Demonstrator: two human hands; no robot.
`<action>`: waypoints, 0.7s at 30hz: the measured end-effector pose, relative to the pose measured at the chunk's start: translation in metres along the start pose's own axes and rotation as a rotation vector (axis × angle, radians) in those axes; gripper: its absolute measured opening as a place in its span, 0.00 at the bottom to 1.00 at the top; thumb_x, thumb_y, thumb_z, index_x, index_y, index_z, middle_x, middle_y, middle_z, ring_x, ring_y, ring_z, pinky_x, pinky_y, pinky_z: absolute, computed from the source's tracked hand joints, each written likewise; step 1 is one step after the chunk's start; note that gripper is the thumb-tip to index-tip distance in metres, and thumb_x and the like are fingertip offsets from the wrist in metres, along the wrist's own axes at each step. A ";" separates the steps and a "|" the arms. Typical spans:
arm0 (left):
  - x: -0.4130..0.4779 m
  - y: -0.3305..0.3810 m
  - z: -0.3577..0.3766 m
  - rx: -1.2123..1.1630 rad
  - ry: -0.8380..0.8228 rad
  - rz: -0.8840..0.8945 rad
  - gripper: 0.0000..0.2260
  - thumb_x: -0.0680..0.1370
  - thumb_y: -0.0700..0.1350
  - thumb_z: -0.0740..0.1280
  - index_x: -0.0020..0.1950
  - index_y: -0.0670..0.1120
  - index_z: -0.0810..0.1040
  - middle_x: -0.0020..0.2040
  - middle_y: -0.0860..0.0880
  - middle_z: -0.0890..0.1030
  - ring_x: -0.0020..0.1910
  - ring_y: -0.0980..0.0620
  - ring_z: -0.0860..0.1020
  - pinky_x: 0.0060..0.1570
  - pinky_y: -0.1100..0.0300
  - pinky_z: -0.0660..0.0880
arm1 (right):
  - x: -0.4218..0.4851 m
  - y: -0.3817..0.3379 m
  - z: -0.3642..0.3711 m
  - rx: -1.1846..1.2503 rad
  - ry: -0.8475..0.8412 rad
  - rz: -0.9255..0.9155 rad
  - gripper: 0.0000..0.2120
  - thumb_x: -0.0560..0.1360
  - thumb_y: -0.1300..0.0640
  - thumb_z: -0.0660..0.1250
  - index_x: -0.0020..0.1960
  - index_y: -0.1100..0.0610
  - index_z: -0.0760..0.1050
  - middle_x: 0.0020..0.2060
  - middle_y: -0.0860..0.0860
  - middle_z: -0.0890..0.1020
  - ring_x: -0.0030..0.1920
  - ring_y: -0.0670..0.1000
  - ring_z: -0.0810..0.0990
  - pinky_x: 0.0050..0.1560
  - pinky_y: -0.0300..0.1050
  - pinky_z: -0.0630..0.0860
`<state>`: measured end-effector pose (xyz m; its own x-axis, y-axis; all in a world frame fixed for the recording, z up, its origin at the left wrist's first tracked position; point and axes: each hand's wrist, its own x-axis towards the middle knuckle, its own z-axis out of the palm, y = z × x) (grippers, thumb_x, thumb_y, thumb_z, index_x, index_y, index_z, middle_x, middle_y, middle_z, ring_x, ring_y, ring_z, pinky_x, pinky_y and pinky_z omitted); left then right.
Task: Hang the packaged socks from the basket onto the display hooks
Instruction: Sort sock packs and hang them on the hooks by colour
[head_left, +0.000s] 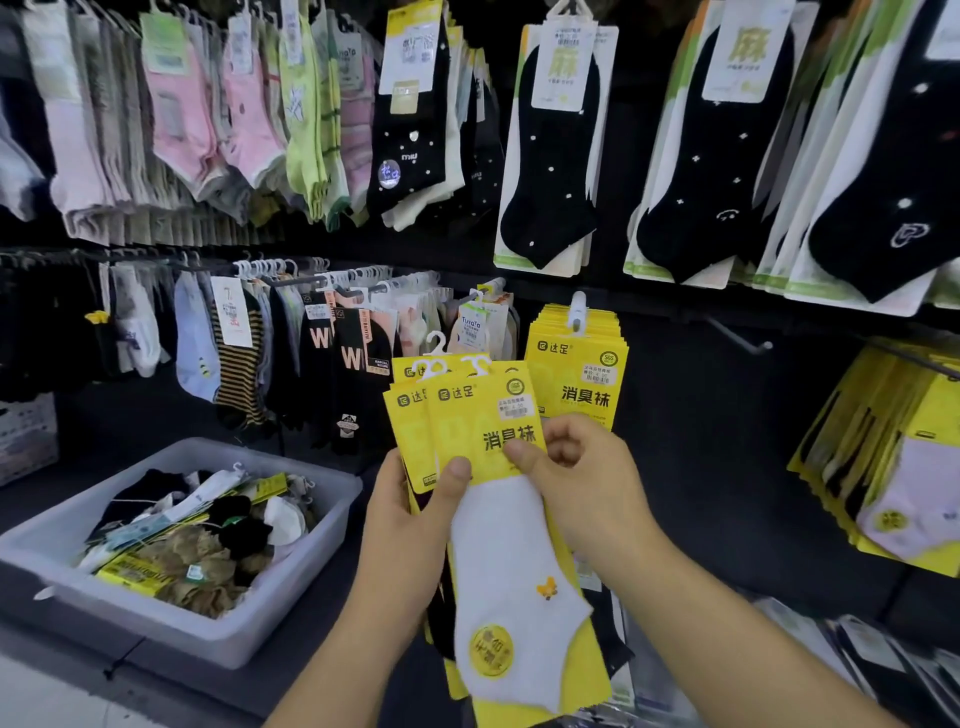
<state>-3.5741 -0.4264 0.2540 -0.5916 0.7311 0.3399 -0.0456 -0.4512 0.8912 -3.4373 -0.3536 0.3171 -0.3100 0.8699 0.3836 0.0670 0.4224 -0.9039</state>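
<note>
My left hand (410, 514) grips a fanned stack of yellow sock packs (467, 415) from the left, thumb on the front card. The front pack holds a white ankle sock (511, 582) with a small yellow emblem. My right hand (571, 467) pinches the front pack's right edge. White plastic hangers (436, 364) stick up from the packs. Just behind hangs a matching row of yellow packs on a display hook (576, 364). To the right an empty metal hook (740, 338) juts out from the dark wall. The grey basket (311, 566) sits at lower left, holding several mixed sock packs.
Rows of hung socks fill the wall above and to the left: pink, green and black pairs (550, 156). More yellow packs (893, 457) hang at right. A white crate (26, 436) stands at far left. Packaged goods lie at bottom right.
</note>
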 end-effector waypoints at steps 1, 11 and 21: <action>0.001 -0.001 0.000 -0.013 0.001 -0.015 0.11 0.72 0.61 0.73 0.54 0.64 0.83 0.57 0.56 0.88 0.56 0.54 0.87 0.52 0.55 0.81 | 0.001 0.000 -0.002 0.062 0.027 0.015 0.06 0.75 0.55 0.75 0.46 0.54 0.78 0.37 0.48 0.86 0.38 0.45 0.85 0.36 0.42 0.80; 0.006 -0.002 -0.009 0.056 0.064 -0.006 0.07 0.83 0.49 0.70 0.55 0.62 0.83 0.57 0.57 0.88 0.55 0.56 0.87 0.56 0.50 0.80 | -0.002 0.008 -0.038 0.114 0.203 -0.171 0.05 0.79 0.53 0.70 0.46 0.45 0.76 0.42 0.47 0.87 0.42 0.49 0.87 0.37 0.43 0.82; 0.005 -0.006 -0.008 0.079 0.053 -0.008 0.06 0.83 0.51 0.70 0.57 0.62 0.83 0.57 0.58 0.88 0.56 0.57 0.86 0.56 0.51 0.79 | 0.015 0.011 -0.044 0.122 0.225 -0.102 0.04 0.79 0.54 0.70 0.49 0.54 0.76 0.40 0.49 0.87 0.40 0.49 0.87 0.36 0.43 0.82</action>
<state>-3.5832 -0.4243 0.2480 -0.6331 0.7057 0.3181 0.0122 -0.4018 0.9157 -3.4000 -0.3247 0.3217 -0.0897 0.8648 0.4941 -0.0723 0.4891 -0.8692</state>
